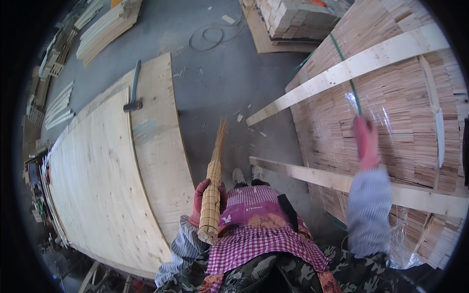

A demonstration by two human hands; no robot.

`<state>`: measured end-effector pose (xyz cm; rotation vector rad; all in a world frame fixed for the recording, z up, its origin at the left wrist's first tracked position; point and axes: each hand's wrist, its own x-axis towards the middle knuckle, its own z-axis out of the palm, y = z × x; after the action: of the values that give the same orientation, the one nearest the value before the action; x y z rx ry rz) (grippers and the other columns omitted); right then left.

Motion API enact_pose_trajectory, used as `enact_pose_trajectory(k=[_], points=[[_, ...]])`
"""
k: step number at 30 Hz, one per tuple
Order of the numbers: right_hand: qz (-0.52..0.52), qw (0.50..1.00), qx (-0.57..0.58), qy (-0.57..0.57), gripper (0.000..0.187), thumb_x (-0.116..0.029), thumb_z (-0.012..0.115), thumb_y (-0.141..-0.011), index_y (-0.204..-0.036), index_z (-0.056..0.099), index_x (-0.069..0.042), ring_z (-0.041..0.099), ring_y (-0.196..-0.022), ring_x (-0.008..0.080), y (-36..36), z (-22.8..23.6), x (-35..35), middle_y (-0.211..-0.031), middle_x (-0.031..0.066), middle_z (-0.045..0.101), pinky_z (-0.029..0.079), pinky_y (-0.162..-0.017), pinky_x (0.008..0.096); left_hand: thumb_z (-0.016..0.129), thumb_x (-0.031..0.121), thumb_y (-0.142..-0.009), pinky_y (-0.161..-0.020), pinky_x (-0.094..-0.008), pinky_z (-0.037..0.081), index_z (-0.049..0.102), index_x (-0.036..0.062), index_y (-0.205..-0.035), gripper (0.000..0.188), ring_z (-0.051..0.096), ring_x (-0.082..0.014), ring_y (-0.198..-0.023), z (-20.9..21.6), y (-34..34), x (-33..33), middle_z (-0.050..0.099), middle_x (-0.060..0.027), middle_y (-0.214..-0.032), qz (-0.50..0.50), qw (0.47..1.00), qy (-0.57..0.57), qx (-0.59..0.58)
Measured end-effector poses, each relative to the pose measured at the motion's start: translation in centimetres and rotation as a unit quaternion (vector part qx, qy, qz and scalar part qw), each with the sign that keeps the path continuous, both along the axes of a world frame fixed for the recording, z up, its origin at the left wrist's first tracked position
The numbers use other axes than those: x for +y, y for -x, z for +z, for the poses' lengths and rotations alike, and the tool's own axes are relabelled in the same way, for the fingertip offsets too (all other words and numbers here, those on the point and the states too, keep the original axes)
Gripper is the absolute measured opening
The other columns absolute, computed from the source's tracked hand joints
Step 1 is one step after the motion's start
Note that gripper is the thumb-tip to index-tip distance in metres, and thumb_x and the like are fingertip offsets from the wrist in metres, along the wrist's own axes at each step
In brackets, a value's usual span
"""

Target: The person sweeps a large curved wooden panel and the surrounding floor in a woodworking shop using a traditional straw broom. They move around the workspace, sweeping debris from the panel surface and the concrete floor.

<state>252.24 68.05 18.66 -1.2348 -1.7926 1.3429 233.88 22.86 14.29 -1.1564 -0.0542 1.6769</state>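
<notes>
A straw whisk broom (pixel 210 198) points up and away in front of my apron, its bristles at the far end and its thick bound handle toward me. My left hand (pixel 198 202), in a reddish glove, is closed around the handle. At the right, my right hand (pixel 365 141), also in a reddish glove, is over a big stack of wood pieces (pixel 400 127). A green strap (pixel 352 90) runs over the stack and meets this hand. Motion blurs the fingers, so whether they grip the strap does not show.
Two long wooden boards (pixel 351 71) (pixel 312 177) lie across the stack and jut out over the floor. Plywood sheets (pixel 102 180) lie at the left with a hammer (pixel 132 105) on them. Another wood stack (pixel 298 19) stands ahead. A cable (pixel 207 41) and scraps lie on the grey floor.
</notes>
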Motion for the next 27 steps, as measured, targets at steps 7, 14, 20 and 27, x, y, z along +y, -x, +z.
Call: enact_pose_trajectory(k=[7,14,20,27], points=[[0.038,0.979,-0.043,-0.197,0.056,-0.023,0.072,-0.082,-0.126,0.046,0.002,0.054,-0.102,0.0218,11.6,-3.8,14.7,-0.112,0.0119,0.056,0.046,-0.089,0.0351,0.062,0.027,-0.087,-0.069,-0.0333,0.056,0.049,-0.0016,-0.102,0.035,0.061,-0.0226,-0.079,0.7,-0.9,-2.0,0.058,-0.0129,-0.088,0.038,0.999,0.014,-0.034],[-0.079,0.993,0.077,-0.035,0.055,-0.015,0.074,-0.08,-0.123,0.047,0.005,0.056,-0.11,0.0261,11.1,0.7,6.4,-0.119,0.0135,0.056,0.047,-0.096,0.0389,0.062,0.024,-0.086,-0.071,-0.0324,0.055,0.048,-0.002,-0.101,0.033,0.06,-0.0215,-0.078,0.2,-0.1,-3.0,0.057,-0.0119,-0.087,0.056,0.997,0.028,-0.038],[-0.1,0.991,0.055,-0.075,0.053,-0.016,0.073,-0.081,-0.124,0.048,0.005,0.058,-0.106,0.0254,4.5,5.3,0.2,-0.119,0.0146,0.055,0.049,-0.094,0.0381,0.063,0.024,-0.086,-0.07,-0.0323,0.055,0.049,-0.0023,-0.1,0.033,0.06,-0.0226,-0.078,-0.9,1.2,-3.3,0.057,-0.0121,-0.087,0.048,0.998,-0.009,-0.046],[-0.179,0.982,0.037,-0.045,0.054,-0.019,0.072,-0.082,-0.125,0.047,0.003,0.054,-0.111,0.0236,-2.1,3.2,-3.3,-0.119,0.0124,0.055,0.046,-0.094,0.0381,0.062,0.024,-0.086,-0.071,-0.0324,0.055,0.05,-0.0029,-0.099,0.032,0.06,-0.0232,-0.079,-2.3,2.6,-2.0,0.059,-0.0125,-0.087,-0.007,0.999,0.012,-0.029]])
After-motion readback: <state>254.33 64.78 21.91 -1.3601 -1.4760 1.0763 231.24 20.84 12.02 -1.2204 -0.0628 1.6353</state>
